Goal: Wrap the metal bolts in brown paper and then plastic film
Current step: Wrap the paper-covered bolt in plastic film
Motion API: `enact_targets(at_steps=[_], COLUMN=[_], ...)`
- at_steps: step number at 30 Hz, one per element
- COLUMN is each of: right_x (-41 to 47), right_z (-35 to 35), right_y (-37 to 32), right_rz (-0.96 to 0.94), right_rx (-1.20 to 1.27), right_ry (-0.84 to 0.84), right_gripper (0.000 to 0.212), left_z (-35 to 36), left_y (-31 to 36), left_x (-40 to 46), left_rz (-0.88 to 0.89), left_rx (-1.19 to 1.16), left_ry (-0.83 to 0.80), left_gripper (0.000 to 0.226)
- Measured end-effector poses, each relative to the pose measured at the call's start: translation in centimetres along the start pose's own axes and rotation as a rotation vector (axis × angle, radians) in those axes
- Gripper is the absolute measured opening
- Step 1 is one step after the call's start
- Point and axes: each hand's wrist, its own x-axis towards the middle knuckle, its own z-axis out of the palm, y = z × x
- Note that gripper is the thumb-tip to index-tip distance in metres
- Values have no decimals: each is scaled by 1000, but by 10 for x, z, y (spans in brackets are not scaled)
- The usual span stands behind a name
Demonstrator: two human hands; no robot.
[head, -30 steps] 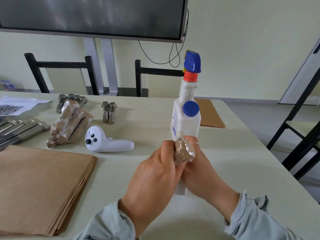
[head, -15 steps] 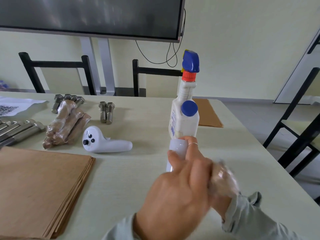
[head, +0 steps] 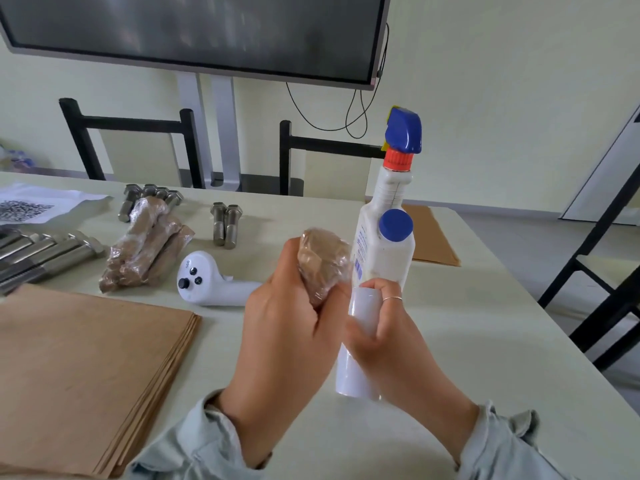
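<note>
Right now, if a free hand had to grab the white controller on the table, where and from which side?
Grip the white controller round its slim handle, coming from above. The handle lies flat, pointing right toward the left hand, which hides its tip. The rounded head at the left carries the buttons and looks bulkier, so it is likely a worse hold. The wrapped bolts lie close behind the head.

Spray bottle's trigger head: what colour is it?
Blue, above a red collar, on the spray bottle; head view.

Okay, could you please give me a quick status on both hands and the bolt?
Left hand grips brown paper-wrapped bolt, film on. Right hand holds white plastic film roll. White spray bottle stands close behind.
</note>
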Motion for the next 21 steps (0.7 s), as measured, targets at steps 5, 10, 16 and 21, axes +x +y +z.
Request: enact_targets(at_steps=[5,10,16,21], right_x=[-1,-1,-1,-2], right_z=[-3,-4,-9,-11], right_y=[-4,-4,-3,-3], right_rz=[77,80,91,131], right_rx=[63,71,103,234], right_ry=[-35,-57,-65,-120], right_gripper=[30,29,27,31], left_z=[-4,-8,-26,-30], left_y=[1,-1,-10,-26], left_x=[6,11,27,33], left_rz=[-194,-231,-287,-739], left_rx=[-122,-219,-378,-354], left_ry=[-1,83,229,-110], left_gripper=[17,16,12,43])
